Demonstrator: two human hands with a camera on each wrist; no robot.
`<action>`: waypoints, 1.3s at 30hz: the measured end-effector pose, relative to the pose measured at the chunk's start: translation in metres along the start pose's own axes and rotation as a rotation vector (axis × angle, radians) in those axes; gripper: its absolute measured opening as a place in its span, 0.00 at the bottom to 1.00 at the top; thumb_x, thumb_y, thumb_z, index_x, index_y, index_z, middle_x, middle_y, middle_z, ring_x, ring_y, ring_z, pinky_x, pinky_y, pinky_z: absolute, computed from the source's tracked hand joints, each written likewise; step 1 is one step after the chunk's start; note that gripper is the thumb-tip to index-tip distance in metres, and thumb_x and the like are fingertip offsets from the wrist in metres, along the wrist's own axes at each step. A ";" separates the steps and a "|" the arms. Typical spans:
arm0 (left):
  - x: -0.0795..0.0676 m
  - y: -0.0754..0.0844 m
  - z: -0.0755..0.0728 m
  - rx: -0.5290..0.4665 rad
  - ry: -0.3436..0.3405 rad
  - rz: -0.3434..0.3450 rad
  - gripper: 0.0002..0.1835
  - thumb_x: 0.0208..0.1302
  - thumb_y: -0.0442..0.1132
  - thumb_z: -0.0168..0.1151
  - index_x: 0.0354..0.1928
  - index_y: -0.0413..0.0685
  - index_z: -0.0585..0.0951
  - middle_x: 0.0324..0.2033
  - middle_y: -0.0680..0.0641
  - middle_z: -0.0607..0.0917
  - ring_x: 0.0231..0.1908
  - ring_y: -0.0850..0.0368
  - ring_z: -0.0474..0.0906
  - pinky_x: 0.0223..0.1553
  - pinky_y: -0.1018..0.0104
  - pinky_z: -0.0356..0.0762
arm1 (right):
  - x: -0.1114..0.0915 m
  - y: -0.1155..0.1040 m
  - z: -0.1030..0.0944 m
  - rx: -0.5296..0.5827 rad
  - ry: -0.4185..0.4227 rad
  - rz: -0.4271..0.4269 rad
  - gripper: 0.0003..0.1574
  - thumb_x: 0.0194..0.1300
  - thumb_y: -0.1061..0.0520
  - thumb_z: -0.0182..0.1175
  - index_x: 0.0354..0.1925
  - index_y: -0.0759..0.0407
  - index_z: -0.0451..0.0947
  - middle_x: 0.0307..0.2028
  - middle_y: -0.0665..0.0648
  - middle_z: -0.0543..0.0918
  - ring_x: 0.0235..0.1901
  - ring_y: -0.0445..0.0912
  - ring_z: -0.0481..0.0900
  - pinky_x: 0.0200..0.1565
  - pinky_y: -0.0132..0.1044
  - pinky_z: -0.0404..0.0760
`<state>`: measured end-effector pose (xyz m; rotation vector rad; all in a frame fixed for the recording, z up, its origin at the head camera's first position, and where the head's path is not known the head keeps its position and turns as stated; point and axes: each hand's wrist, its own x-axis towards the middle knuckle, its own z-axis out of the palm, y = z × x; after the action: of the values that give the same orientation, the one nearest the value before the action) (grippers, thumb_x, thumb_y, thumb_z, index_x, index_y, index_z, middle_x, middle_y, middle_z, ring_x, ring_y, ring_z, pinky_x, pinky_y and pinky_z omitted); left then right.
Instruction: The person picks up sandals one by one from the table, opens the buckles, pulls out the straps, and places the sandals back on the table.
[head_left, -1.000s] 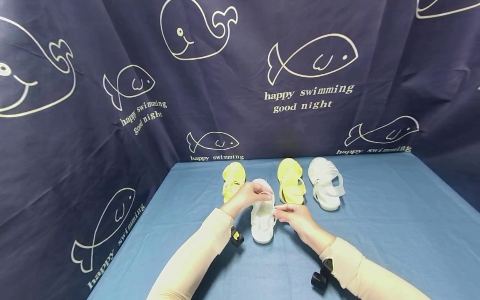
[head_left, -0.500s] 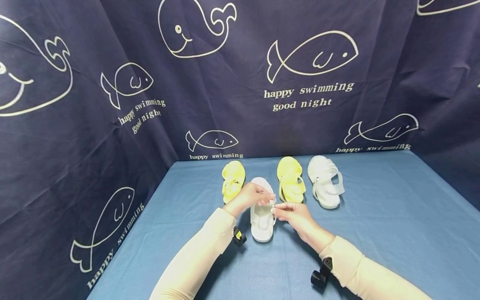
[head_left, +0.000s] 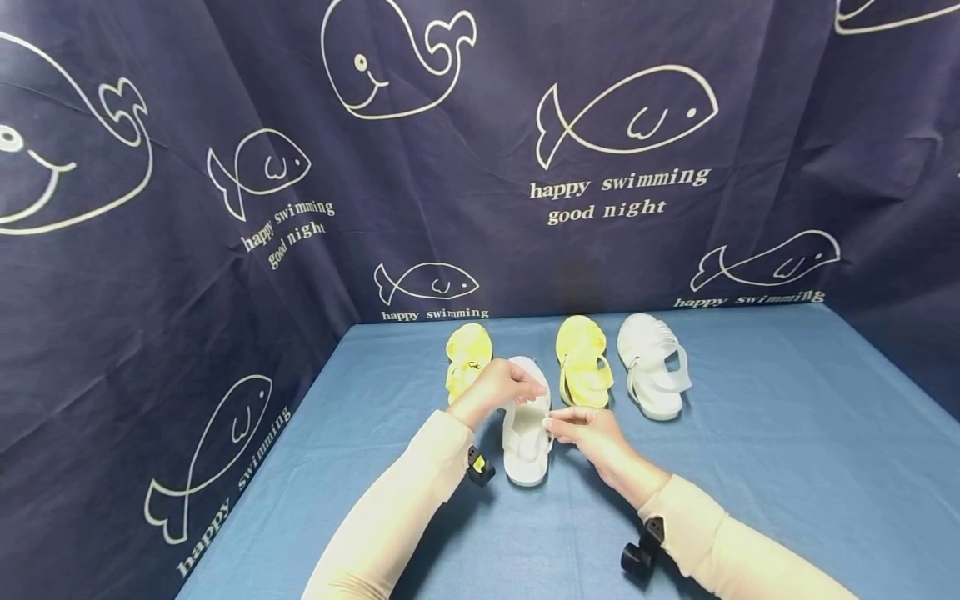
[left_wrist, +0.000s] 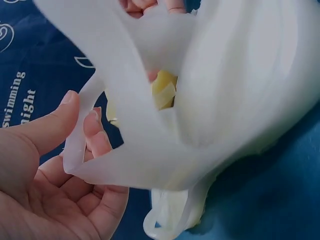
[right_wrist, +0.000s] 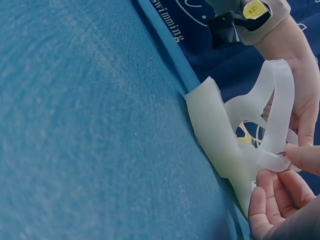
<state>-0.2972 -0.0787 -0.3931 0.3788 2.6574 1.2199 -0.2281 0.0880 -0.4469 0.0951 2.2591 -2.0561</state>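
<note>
A white sandal (head_left: 525,471) lies on the blue cloth with its toe pointing away from me. My left hand (head_left: 501,385) reaches over it from the left. In the left wrist view, that thumb and forefinger pinch a thin white strap (left_wrist: 76,145). At the sandal's right side, my right hand (head_left: 588,432) pinches the strap's lower part between thumb and fingers. The strap forms a raised loop (right_wrist: 278,105) in the right wrist view, where its end is partly covered by the right thumb. I cannot tell whether the strap's end is fastened.
One yellow sandal (head_left: 468,346) stands behind my left hand, partly hidden. Another yellow sandal (head_left: 581,362) and a second white sandal (head_left: 651,367) stand at the back right. A dark blue curtain (head_left: 450,208) with fish drawings hangs behind the table (head_left: 787,450).
My left fingertips have shifted slightly right with the strap, closer to my right hand. The right hand and all sandals have stayed in place.
</note>
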 end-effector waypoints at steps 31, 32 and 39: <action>-0.004 -0.017 0.008 -0.303 0.043 -0.132 0.10 0.61 0.35 0.65 0.33 0.30 0.84 0.17 0.53 0.76 0.21 0.63 0.72 0.28 0.72 0.75 | -0.003 0.000 0.010 -0.020 0.099 -0.013 0.15 0.57 0.60 0.67 0.41 0.70 0.84 0.26 0.49 0.86 0.26 0.38 0.80 0.37 0.33 0.81; -0.003 -0.018 0.009 -0.313 0.038 -0.144 0.10 0.62 0.35 0.65 0.34 0.30 0.84 0.17 0.53 0.76 0.21 0.63 0.72 0.28 0.73 0.75 | -0.004 0.000 0.010 -0.019 0.104 -0.012 0.15 0.57 0.60 0.67 0.41 0.70 0.84 0.25 0.49 0.86 0.26 0.38 0.80 0.37 0.33 0.80; -0.002 -0.022 0.012 -0.344 0.012 -0.155 0.12 0.64 0.34 0.63 0.39 0.28 0.84 0.19 0.52 0.77 0.22 0.63 0.73 0.28 0.75 0.74 | -0.003 0.003 0.011 -0.001 0.116 -0.019 0.14 0.57 0.61 0.67 0.40 0.71 0.84 0.24 0.49 0.86 0.25 0.38 0.80 0.36 0.33 0.81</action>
<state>-0.2954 -0.0846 -0.4179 0.1079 2.3687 1.5900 -0.2242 0.0773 -0.4504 0.1982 2.3353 -2.1116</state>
